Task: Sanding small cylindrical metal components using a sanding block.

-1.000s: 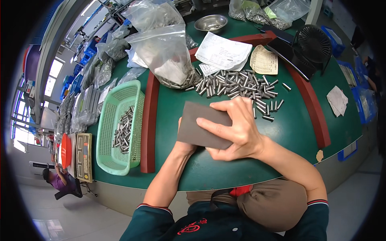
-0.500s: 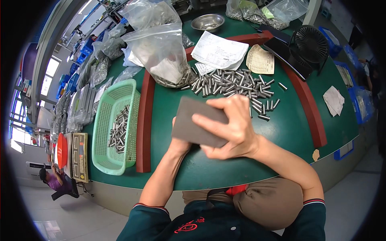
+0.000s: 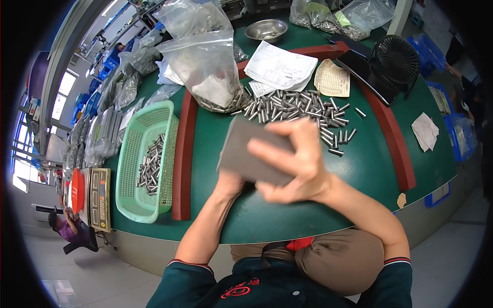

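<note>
My right hand (image 3: 304, 167) is closed on a flat, dark grey-brown rectangular pad (image 3: 257, 154), its fingers spread over the near face and the thumb at the lower edge. Motion blurs both pad and fingers. Behind the pad's lower left corner is my left hand (image 3: 230, 185); its fingers are hidden, so whether it holds anything cannot be seen. Just beyond the pad, small shiny metal pins (image 3: 295, 107) lie in a loose heap on the green tabletop (image 3: 231, 220). More such pins (image 3: 150, 169) rest in a pale green plastic basket (image 3: 167, 177) to the left.
Red-brown bars (image 3: 183, 159) frame the work area left, right (image 3: 386, 128) and back. A clear bag (image 3: 200, 64) of parts, papers (image 3: 280, 64) and a metal bowl (image 3: 266, 30) stand behind. At right are a black fan (image 3: 395, 56) and a white cloth (image 3: 425, 132).
My right hand and the pad have shifted only slightly, still blurred; the left forearm stays almost in place. At the far right edge, another person's arm has come into view by the blue crates.
</note>
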Demonstrator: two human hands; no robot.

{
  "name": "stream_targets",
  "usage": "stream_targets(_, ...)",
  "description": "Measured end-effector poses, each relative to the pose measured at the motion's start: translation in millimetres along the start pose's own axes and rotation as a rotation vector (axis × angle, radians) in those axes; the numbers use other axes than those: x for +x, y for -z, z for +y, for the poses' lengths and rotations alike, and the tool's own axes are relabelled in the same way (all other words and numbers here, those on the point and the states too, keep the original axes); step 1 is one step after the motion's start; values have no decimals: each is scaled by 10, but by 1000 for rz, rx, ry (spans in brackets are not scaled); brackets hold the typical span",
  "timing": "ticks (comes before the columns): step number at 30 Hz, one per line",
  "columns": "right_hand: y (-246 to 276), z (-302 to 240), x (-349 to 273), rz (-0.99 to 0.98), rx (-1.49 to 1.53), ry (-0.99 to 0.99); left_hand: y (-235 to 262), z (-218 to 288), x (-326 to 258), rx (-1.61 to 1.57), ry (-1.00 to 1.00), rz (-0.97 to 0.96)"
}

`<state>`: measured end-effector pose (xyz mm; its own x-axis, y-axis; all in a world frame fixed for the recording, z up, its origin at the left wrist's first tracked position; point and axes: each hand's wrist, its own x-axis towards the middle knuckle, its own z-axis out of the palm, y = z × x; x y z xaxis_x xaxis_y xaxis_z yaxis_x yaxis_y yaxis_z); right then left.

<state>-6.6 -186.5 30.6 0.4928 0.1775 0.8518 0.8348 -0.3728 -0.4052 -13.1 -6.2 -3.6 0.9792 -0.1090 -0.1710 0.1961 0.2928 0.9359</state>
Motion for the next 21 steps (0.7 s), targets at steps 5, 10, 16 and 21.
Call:
stream_targets(5, 141, 512, -44, 90, -371, -187, 70, 23, 94, 256, -341, -326)
stream_targets(10, 65, -10, 8, -82, -43, 108, 0, -68, 15, -59, -34, -81)
stream_targets(16, 104, 39, 40, -23, -48, 58, 15, 5, -6, -19, -21, -87)
stream_targets(21, 166, 402, 68, 56, -339, -59, 94, 33, 93, 85, -205, -418)
